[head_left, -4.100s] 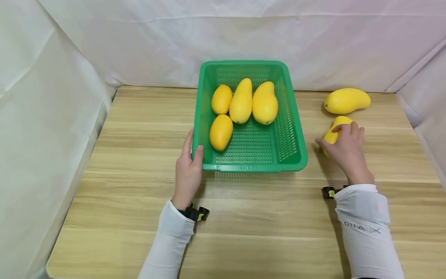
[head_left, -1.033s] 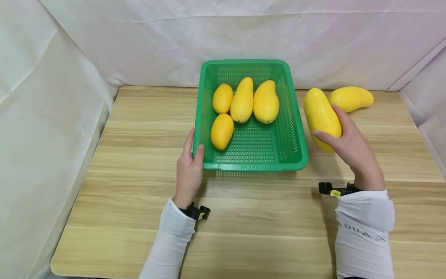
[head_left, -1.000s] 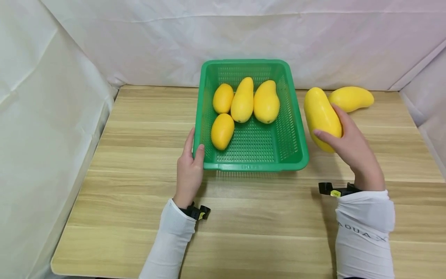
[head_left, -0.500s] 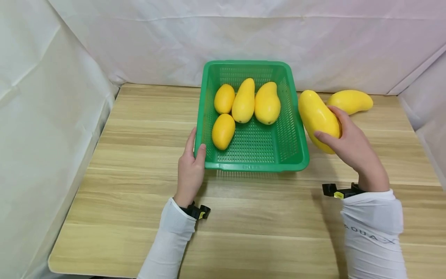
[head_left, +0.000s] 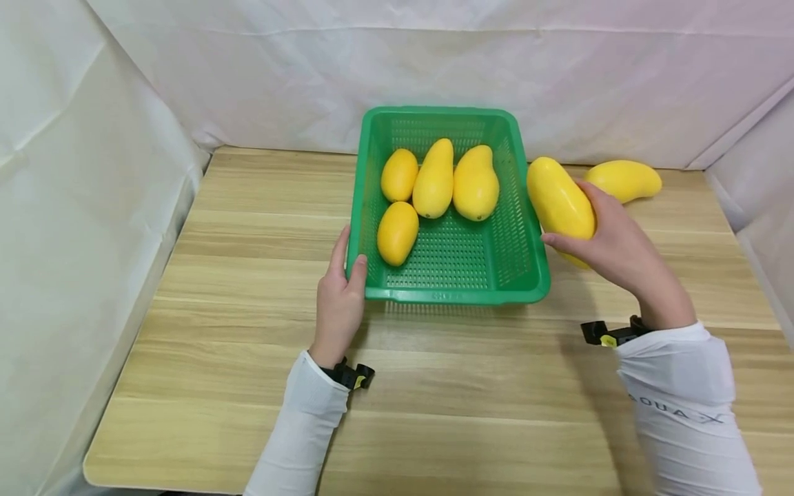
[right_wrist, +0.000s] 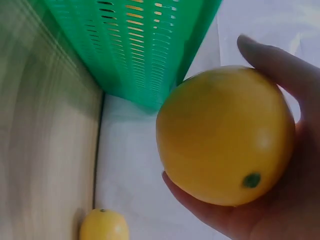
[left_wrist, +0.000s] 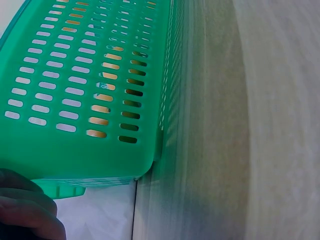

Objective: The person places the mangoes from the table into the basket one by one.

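My right hand [head_left: 614,241] grips a yellow mango [head_left: 561,200], thumb on its near side and fingers round the far side. In the right wrist view the mango [right_wrist: 225,135] hangs above the table with its dark stem spot towards me. It is right beside the right rim of a green plastic basket [head_left: 455,296]. My left hand [head_left: 340,300] holds the basket's left front corner, thumb over the rim and fingers along the outer wall. Inside the basket lie several mangoes, two long ones [head_left: 434,179] [head_left: 476,184] and two smaller, rounder ones [head_left: 399,176] [head_left: 398,234].
Another mango [head_left: 623,180] lies on the wooden table [head_left: 248,331] at the back right, partly behind the held one. White cloth walls [head_left: 279,83] close in the back and both sides. The basket stands near the back edge.
My right hand took hold of the mango on the right, lifted it and carried it left to the basket's rim. The left hand stays on the basket corner.
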Demonstrator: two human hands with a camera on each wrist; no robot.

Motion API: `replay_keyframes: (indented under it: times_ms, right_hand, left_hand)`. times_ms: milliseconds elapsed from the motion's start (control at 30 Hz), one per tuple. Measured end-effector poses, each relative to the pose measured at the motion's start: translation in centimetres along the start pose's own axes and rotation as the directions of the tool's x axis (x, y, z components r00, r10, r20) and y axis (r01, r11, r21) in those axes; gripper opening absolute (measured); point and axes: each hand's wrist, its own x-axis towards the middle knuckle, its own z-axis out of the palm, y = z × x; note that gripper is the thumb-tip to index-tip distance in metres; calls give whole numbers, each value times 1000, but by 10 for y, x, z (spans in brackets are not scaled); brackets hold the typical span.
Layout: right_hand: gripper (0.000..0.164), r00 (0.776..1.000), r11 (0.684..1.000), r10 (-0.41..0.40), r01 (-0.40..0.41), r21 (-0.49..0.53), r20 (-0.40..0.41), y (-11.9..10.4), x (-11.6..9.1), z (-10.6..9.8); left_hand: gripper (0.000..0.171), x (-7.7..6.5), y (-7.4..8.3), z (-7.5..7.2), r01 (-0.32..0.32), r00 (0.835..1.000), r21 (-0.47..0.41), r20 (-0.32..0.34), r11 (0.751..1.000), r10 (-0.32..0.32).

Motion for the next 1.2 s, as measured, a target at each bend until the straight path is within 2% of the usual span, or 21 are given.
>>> replay_keyframes:
  times_ms: [200, 433, 567, 667, 800, 1067, 1200]
  right_hand:
    - [76, 999, 998, -41, 42, -54, 19, -12, 6, -4]
    - [73, 991, 985, -121, 128, -116, 63, -35, 17, -3]
    - [70, 980, 963, -170, 188, -194, 103, -44, 23, -1]
    - [72, 971, 935, -194, 226, -274, 140, -51, 27, 0]
    - [77, 963, 915, -158, 226, -335, 219, -60, 31, 2]
    - [67, 947, 908, -3, 137, -397, 321, -83, 40, 13]
    - [74, 930, 898, 74, 95, -430, 360, -90, 46, 19]
  left_hand:
    - [51, 0, 0, 0, -1, 1000, 6, 0, 1000, 1]
    - [52, 0, -1, 0, -9, 1000, -4, -6, 1000, 9]
    - [53, 0, 0, 0, -5, 1000, -3, -1, 1000, 5]
    - [53, -1, 0, 0, -5, 1000, 0, 0, 1000, 5]
    - [52, 0, 0, 0, -4, 1000, 0, 1, 1000, 4]
    - [52, 0, 0, 0, -4, 1000, -3, 1, 1000, 4]
    - [52, 0, 0, 0, -9, 1000, -4, 1, 1000, 9]
